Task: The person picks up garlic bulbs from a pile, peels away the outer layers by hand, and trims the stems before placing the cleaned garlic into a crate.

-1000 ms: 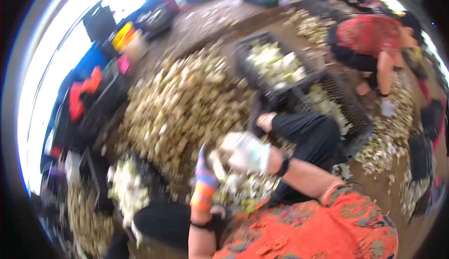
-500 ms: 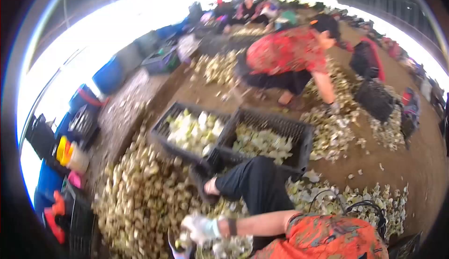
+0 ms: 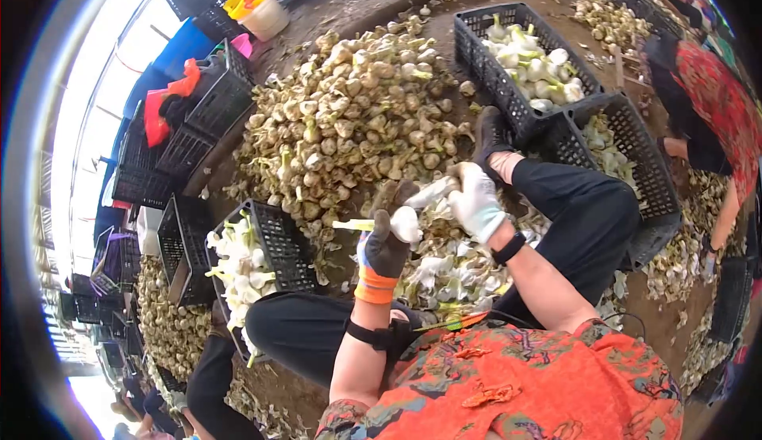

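Note:
My left hand (image 3: 383,251), in a dark-palmed glove with an orange cuff, is closed on a garlic bulb (image 3: 406,224). The bulb is peeled white, and its pale stem points left. My right hand (image 3: 478,204), in a white glove, is closed just right of the bulb. A whitish strip runs from its fingers toward my left fingertips; I cannot tell if it is skin or a gloved finger. Under both hands lies a heap of loose garlic skins (image 3: 452,269), between my legs. Straight ahead rises a big pile of unpeeled garlic (image 3: 349,114).
Cleaned bulbs fill a black crate (image 3: 508,105) ahead right and a second crate (image 3: 287,241) by my left knee. Skins lie in another crate (image 3: 663,202) beyond my right knee. A co-worker in a red top (image 3: 718,114) bends at the right. Buckets (image 3: 266,17) stand far left.
My view has swung left and downward, bringing both hands to the middle. The left hand with its garlic bulb now shows clearly; before, only one white-gloved hand was plain at the bottom.

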Available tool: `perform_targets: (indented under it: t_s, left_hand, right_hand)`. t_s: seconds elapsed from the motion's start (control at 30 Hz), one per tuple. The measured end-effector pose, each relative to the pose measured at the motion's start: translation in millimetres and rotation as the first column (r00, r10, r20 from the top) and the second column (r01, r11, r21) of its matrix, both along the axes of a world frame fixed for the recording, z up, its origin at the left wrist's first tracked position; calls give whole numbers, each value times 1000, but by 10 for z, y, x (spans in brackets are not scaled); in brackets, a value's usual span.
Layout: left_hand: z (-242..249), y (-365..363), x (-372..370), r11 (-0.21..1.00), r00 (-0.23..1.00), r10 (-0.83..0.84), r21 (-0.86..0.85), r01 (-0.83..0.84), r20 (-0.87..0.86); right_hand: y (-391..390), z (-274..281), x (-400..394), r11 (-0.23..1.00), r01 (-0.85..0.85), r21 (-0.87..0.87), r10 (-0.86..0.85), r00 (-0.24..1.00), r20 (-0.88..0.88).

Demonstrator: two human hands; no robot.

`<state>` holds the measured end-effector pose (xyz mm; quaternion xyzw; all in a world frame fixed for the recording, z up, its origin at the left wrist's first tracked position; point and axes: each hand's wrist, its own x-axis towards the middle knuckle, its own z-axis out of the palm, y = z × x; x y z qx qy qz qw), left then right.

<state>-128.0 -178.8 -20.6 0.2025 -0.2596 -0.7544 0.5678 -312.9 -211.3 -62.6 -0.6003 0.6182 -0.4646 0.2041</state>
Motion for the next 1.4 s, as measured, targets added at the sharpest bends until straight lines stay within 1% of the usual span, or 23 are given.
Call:
perform_targets:
  t_s: [0.07,0.13,0.2,0.3,0.33,0.4,0.47,0.53,0.57,0.6,0.73,0.77,0.83,0.87,0.9,1.0,1.07,1.13,1.17,1.2,1.27,1.33,1.4]
  left_hand:
    - [-265,-70,127,976,889,-215,-58,209,-404]
    - [20,-12,64,999,964,-37,16,43,-264]
    - [19,-49,119,999,952,21,41,-9,-307]
    - [-244,-114,260,982,945,146,158,-103,-293]
    - [-342,-123,278,985,990,131,123,-123,-60]
    - [-657,-104,229,997,939,51,43,-70,339]
    - [-1202,45,338,995,816,-23,95,-39,578]
    - [-1524,15,504,969,671,239,-130,-208,702]
    - [-1533,-14,576,938,678,318,-116,-327,662]
    - [-1205,-56,596,857,832,342,218,-466,437]
    - [-1116,-53,766,735,699,540,143,-663,468]
    - [-1110,-90,750,736,715,527,173,-655,459]
    - [-1112,-153,678,739,746,502,232,-633,437]
    - [-1082,-160,640,747,755,482,240,-619,446]
    - [-1040,-176,599,756,762,464,246,-607,453]
    - [-1134,-196,594,787,767,443,209,-581,464]
    - [-1133,-219,621,786,764,425,221,-578,485]
    - [-1161,-274,612,753,748,430,255,-606,505]
    - [-1205,-330,633,785,744,417,206,-585,522]
    - [-1256,-340,626,814,740,400,162,-558,541]
    - [-1072,-341,487,890,797,326,120,-440,509]
    - [-824,-377,295,959,855,271,-42,-282,442]
    - [-725,-378,184,963,778,250,-232,-137,576]
  right_hand:
    - [-33,-314,-143,998,-7,66,19,983,-181]
    - [-43,-635,-308,854,-159,495,309,921,-237]
    - [21,-897,-312,796,-281,537,450,867,-214]
    - [98,-764,27,781,-349,518,162,914,371]
    - [122,-727,164,762,-418,495,-3,762,648]
    - [199,-780,283,621,-777,103,-197,-28,980]
    - [103,-629,461,629,-728,272,-440,-45,897]
    - [-113,-968,331,710,-702,60,-410,-342,846]
    - [-294,-915,176,781,-623,54,-332,-339,880]
    - [-493,-792,8,839,-542,46,-261,-326,909]
    - [-1078,-234,-409,991,-43,124,-130,-207,970]
    - [-1270,-655,-456,970,-203,137,-150,-49,988]
    - [-1288,-1080,-73,907,-306,290,-19,658,753]
    - [-1366,-1212,220,753,-178,633,-39,949,313]
    - [-1380,-1317,424,765,-95,637,231,964,-134]
    - [-1286,-1731,853,498,42,866,373,891,-258]
    - [-1184,-1603,927,512,84,855,426,840,-337]
    - [-1072,-1702,703,672,0,741,197,964,-179]
    - [-1070,-1588,624,559,-453,694,-178,752,634]
    - [-979,-1467,459,539,-463,703,-309,668,677]
    - [-793,-1033,332,620,-758,203,-259,46,965]
    - [-599,-594,416,690,-721,69,-230,-128,965]
    - [-401,-96,498,671,-741,22,-113,-72,991]
